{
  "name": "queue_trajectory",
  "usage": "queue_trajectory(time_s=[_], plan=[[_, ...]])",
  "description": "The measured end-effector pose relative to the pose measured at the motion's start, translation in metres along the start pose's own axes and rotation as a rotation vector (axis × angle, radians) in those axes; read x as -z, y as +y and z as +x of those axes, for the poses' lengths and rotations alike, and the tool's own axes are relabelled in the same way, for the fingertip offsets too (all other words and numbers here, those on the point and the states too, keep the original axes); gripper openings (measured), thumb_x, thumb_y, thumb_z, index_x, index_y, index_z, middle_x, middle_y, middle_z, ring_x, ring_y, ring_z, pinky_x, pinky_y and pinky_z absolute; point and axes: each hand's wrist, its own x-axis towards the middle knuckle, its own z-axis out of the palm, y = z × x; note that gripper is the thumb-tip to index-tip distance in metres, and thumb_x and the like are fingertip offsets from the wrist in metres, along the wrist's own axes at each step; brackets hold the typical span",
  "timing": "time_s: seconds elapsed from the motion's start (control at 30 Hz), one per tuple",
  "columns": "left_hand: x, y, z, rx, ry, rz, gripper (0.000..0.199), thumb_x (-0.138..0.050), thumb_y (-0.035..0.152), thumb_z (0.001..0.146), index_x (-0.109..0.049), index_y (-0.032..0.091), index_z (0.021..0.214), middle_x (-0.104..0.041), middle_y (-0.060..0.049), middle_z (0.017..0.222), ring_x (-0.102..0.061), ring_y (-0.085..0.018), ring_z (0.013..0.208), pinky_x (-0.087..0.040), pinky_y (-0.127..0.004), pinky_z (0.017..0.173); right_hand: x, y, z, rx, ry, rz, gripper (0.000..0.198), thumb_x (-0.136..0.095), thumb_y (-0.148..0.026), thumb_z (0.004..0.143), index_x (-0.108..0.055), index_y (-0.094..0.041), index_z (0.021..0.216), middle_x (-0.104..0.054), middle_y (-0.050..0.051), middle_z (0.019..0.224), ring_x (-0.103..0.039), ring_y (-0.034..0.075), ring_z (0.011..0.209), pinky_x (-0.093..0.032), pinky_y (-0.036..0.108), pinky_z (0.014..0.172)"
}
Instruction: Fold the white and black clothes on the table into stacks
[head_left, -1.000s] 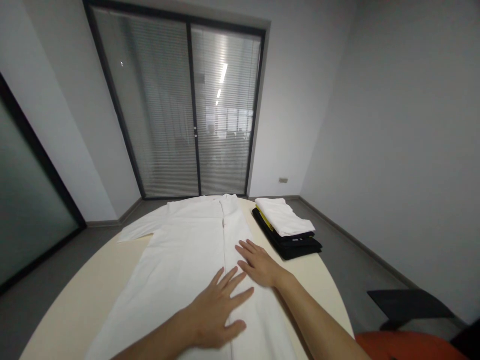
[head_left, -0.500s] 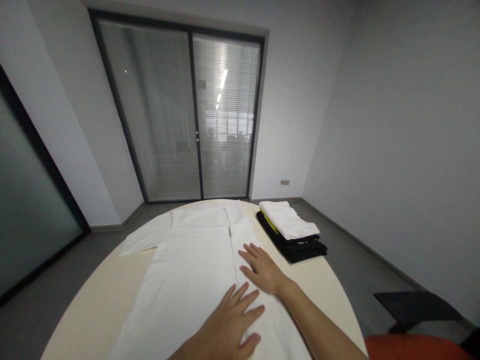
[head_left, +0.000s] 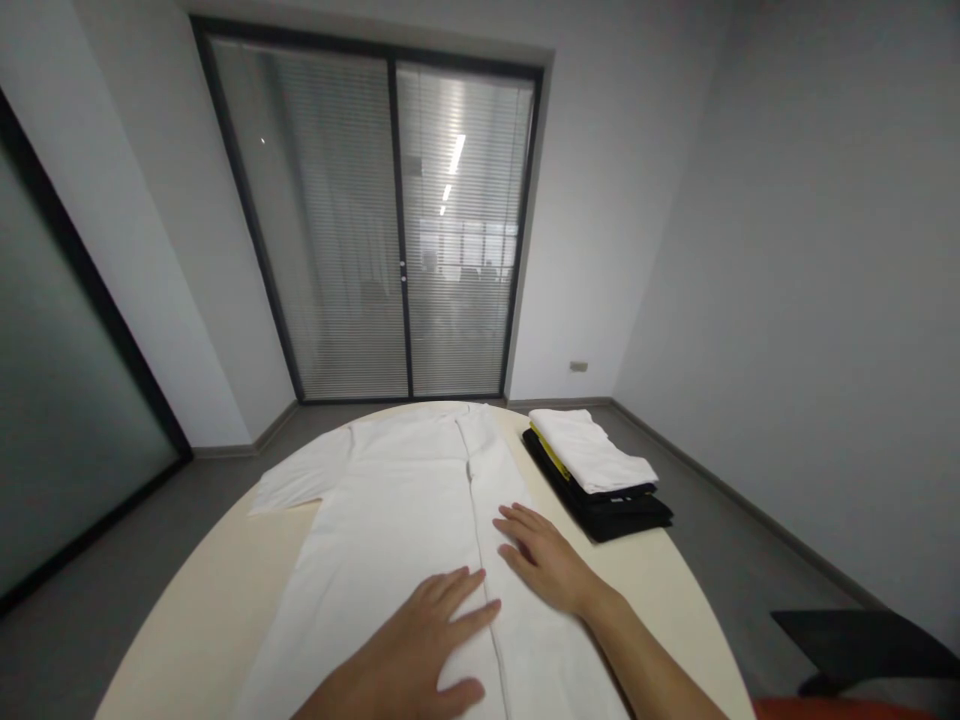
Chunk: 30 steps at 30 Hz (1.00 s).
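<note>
A white T-shirt lies spread over the table, one sleeve stretched out at the far left. Its right side is folded inward, and the folded edge runs lengthwise down the cloth. My left hand is over the lower middle of the shirt beside that edge, fingers apart and holding nothing. Farther up and to the right, my right hand rests on the folded strip, palm down with its fingers stretched out. The near end of the shirt runs out of the picture.
A stack of folded clothes sits at the table's right: a folded white garment on top, black garments and a yellow one beneath. The round cream table has a chair at its right. Beyond stands a glass door with blinds.
My left hand has shifted left, away from the folded edge. My right hand stays on the folded strip. The whole view has turned slightly left.
</note>
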Motion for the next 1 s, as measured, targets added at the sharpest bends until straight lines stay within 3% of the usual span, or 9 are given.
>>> queue_trajectory(time_s=[0.17, 0.27, 0.43, 0.57, 0.73, 1.0], plan=[[0.003, 0.01, 0.004, 0.018, -0.059, 0.035, 0.073, -0.066, 0.043, 0.087, -0.033, 0.038, 0.152, -0.014, -0.004, 0.164, -0.017, -0.034, 0.15, -0.024, -0.058, 0.119, 0.002, -0.002, 0.002, 0.011, 0.008, -0.032, 0.048, -0.042, -0.047, 0.099, -0.057, -0.022, 0.138, -0.049, 0.009, 0.149, -0.039, 0.027, 0.141, -0.029, 0.046, 0.118], [0.002, 0.007, 0.004, -0.005, -0.049, 0.033, 0.077, -0.068, 0.043, 0.085, -0.031, 0.039, 0.153, -0.019, -0.002, 0.164, -0.019, -0.034, 0.15, -0.024, -0.059, 0.119, 0.009, -0.006, 0.014, 0.005, 0.017, -0.044, 0.043, -0.043, -0.043, 0.099, -0.062, -0.021, 0.13, -0.061, 0.01, 0.135, -0.052, 0.026, 0.128, -0.038, 0.041, 0.109], [-0.003, -0.003, 0.008, -0.055, -0.056, 0.054, 0.074, -0.062, 0.054, 0.088, -0.032, 0.037, 0.153, -0.023, -0.005, 0.163, -0.022, -0.037, 0.148, -0.026, -0.061, 0.117, 0.023, -0.011, 0.07, -0.215, 0.085, -0.144, 0.035, -0.041, -0.035, 0.099, -0.07, -0.019, 0.111, -0.073, 0.01, 0.1, -0.066, 0.022, 0.092, -0.045, 0.03, 0.083], [-0.014, -0.015, 0.014, -0.104, -0.032, 0.093, 0.07, -0.053, 0.061, 0.091, -0.032, 0.036, 0.153, -0.027, -0.008, 0.161, -0.027, -0.04, 0.146, -0.03, -0.062, 0.115, 0.026, -0.011, 0.137, -0.395, 0.118, -0.247, 0.031, -0.044, -0.035, 0.099, -0.068, -0.022, 0.111, -0.073, 0.009, 0.105, -0.066, 0.02, 0.098, -0.044, 0.027, 0.081], [-0.032, -0.036, 0.023, -0.147, 0.015, 0.233, 0.053, -0.042, 0.048, 0.1, -0.032, 0.041, 0.152, -0.037, -0.008, 0.157, -0.039, -0.04, 0.14, -0.041, -0.059, 0.108, 0.012, -0.004, 0.207, -0.511, 0.112, -0.3, 0.032, -0.052, -0.038, 0.095, -0.069, -0.017, 0.11, -0.07, 0.017, 0.113, -0.067, 0.027, 0.104, -0.047, 0.033, 0.083], [-0.06, -0.062, 0.033, -0.191, 0.117, 0.348, 0.057, -0.044, 0.04, 0.101, -0.021, 0.051, 0.152, -0.043, -0.002, 0.153, -0.049, -0.035, 0.134, -0.049, -0.053, 0.104, -0.017, 0.023, 0.245, -0.567, 0.085, -0.337, 0.034, -0.056, -0.032, 0.093, -0.066, -0.009, 0.116, -0.069, 0.022, 0.115, -0.066, 0.03, 0.106, -0.048, 0.034, 0.082]])
